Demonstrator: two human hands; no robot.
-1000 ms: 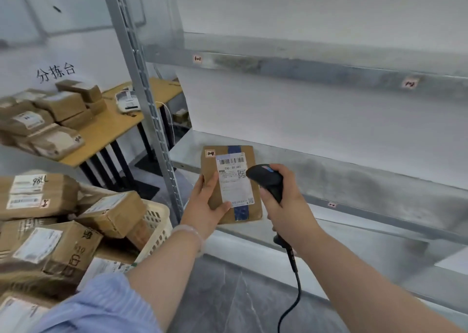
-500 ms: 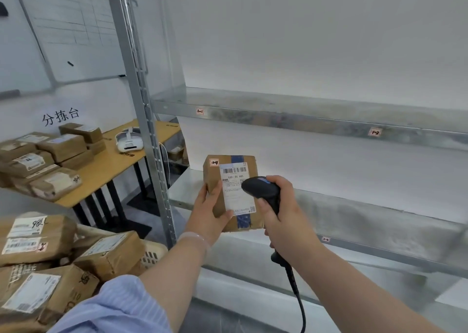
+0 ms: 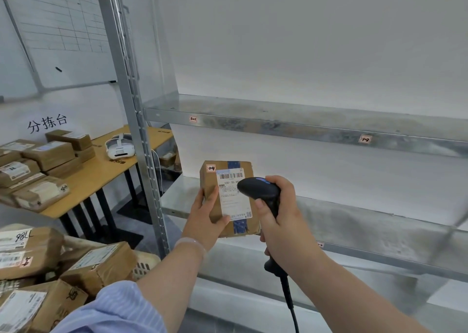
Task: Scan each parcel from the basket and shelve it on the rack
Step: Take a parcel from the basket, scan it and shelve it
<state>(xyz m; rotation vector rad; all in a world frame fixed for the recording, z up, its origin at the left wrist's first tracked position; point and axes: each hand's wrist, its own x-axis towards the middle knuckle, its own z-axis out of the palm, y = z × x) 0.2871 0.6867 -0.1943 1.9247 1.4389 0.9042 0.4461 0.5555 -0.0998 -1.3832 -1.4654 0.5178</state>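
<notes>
My left hand point(image 3: 203, 217) grips a small brown cardboard parcel point(image 3: 228, 180) by its lower left corner, its white barcode label and blue tape facing me. My right hand point(image 3: 281, 216) holds a black corded barcode scanner point(image 3: 258, 189) by the handle, its head over the label's right edge. Both are raised in front of the metal rack point(image 3: 291, 126), level with its middle shelf point(image 3: 367, 221). At lower left a cream basket point(image 3: 147, 264) is piled with several brown parcels point(image 3: 98, 264).
A wooden table point(image 3: 101, 173) at the left carries several more parcels point(image 3: 48, 153) and a white headset point(image 3: 119, 148). The rack's upright post point(image 3: 131, 120) stands between table and shelves. Shelf edges carry small tags point(image 3: 365, 139). A whiteboard point(image 3: 58, 29) hangs on the wall.
The view has tilted upward, bringing the upper shelf lower in frame. Both hands keep parcel and scanner together, with the scanner head a little closer over the label.
</notes>
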